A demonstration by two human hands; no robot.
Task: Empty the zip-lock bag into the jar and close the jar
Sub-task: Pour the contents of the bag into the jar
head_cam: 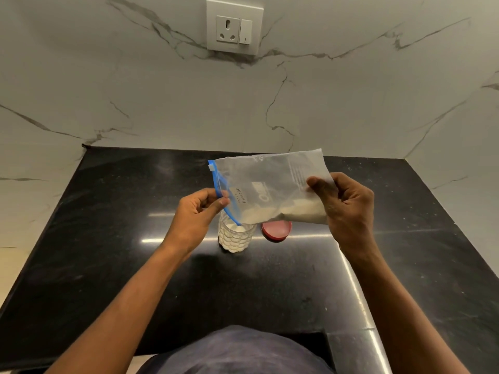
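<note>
A clear zip-lock bag (272,184) with a blue zip strip hangs tilted above the counter, white powder lying along its lower edge. My left hand (198,214) pinches the blue zip edge at the bag's open mouth. My right hand (348,206) grips the bag's far end, held higher. The mouth's lower corner dips into a clear textured jar (235,237) that stands upright without its lid and is largely filled with white powder. A red lid (276,230) lies flat on the counter just right of the jar, partly hidden by the bag.
The black polished counter (135,265) is walled by white marble at the back and on both sides. A wall socket with a switch (234,28) sits high on the back wall. My dark-clothed body fills the bottom edge.
</note>
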